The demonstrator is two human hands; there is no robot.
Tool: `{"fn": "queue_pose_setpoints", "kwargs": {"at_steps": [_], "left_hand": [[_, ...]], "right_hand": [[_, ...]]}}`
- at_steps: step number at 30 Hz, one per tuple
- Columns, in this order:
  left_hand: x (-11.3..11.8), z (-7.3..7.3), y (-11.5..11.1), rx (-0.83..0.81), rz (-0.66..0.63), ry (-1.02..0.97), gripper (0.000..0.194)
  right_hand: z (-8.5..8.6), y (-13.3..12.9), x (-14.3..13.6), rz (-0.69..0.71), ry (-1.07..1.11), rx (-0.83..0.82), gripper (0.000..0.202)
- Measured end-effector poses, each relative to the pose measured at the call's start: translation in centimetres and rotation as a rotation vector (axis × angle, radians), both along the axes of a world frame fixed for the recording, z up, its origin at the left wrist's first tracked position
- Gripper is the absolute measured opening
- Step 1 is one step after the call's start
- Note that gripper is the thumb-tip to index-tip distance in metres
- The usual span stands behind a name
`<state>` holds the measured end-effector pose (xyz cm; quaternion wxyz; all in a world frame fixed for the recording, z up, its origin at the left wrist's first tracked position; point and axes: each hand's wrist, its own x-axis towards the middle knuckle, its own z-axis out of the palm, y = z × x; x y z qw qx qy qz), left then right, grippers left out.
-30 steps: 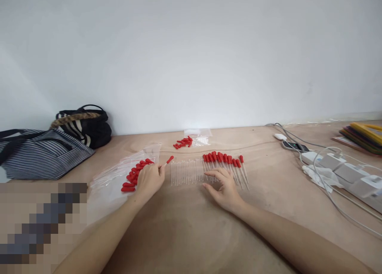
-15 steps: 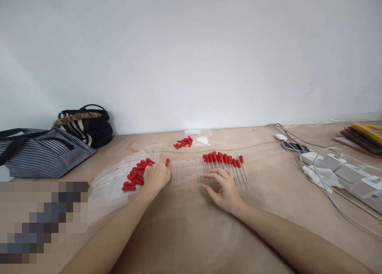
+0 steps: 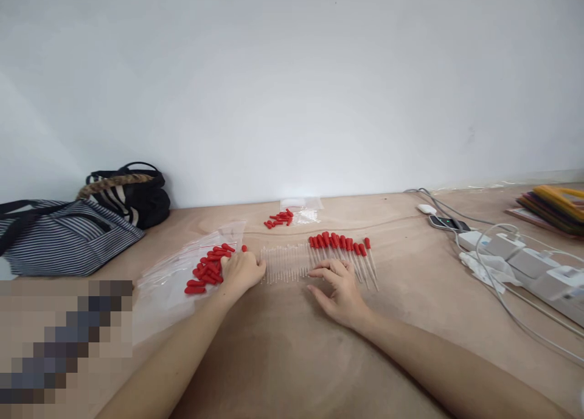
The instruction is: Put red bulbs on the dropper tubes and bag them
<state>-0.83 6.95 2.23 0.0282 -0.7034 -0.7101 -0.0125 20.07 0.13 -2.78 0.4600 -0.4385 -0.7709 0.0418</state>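
Left hand [image 3: 241,271] by red cap [image 3: 244,248], just left of clear tubes [image 3: 283,264] on worktop [image 3: 283,352]; left grip hidden, can't tell. Right hand [image 3: 343,294] near tubes, grip apart. Looks like lining-up step; next move needs soft, careful fingers

A pale, bare wall [image 3: 292,90] rises behind a light-brown, wood-toned counter [image 3: 292,358] under soft, even light, a brighter patch showing at far left.
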Motion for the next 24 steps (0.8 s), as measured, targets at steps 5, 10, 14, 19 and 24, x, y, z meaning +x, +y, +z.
{"fn": "queue_pose_setpoints", "kwargs": {"at_steps": [5,10,14,19,24], "left_hand": [[0.1,0.8,0.0,-0.027,0.0,-0.069,0.035],[1.8,0.8,-3.7,0.061,-0.161,-0.19,0.03],[3.7,-0.6,-6.9,0.221,-0.417,-0.412,0.023],[4.4,-1.2,-7.9,0.203,-0.58,-0.458,0.02],[-1.1,1.0,-3.8,0.175,-0.729,-0.248,0.015]], "right_hand": [[0.3,-0.2,-0.1,0.0,0.019,-0.017,0.014],[0.7,-0.3,-0.6,-0.004,0.141,-0.223,0.015],[0.6,-0.2,-1.3,0.015,0.373,-0.43,0.026],[0.5,-0.2,-1.7,0.084,0.501,-0.523,0.029],[1.2,-0.1,-1.3,0.047,0.642,-0.547,0.035]]}}
